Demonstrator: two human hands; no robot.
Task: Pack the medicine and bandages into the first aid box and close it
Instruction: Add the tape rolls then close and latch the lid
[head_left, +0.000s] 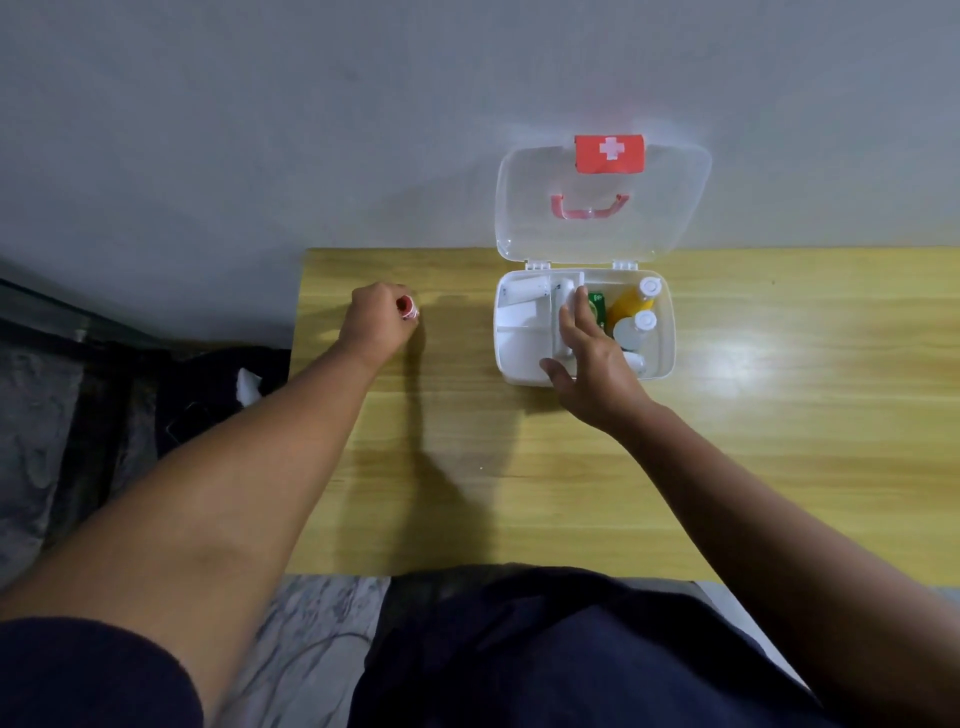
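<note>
**FIRST AID BOX: OPEN, PART-FILLED, ONE PIECE IN HAND**

**Nearest:** lap (519, 649) in dark cloth. Two bare forearms reach from it over the table (779, 441).

**Piece to pack:** red-white item (409, 306), small, kind unclear. The left hand (376, 322) has its fingers curled tight round it, by the table's far left corner. Judged light, stiff and easily dropped. The present hold round its body should serve.

**Box** (667, 358)**:** white, well right of that grip. The clear lid (602, 228) stands up against the wall.
- The right hand (592, 358) lies on the box and clasps nothing. Its fingers are stretched over the tray (519, 338) and its thumb is at the near rim.
- Just right of those fingers are a green packet (597, 306), an orange bottle (631, 304) and a white bottle (636, 330).
- Judged thin plastic, light and apt to slide, so steady it at the near rim.
- Close the lid by its free top edge.

**Room:**
- Open tabletop lies between the two hands.
- The table's left edge runs close beside the left grip.
- The wall stands directly behind the lid.
</note>
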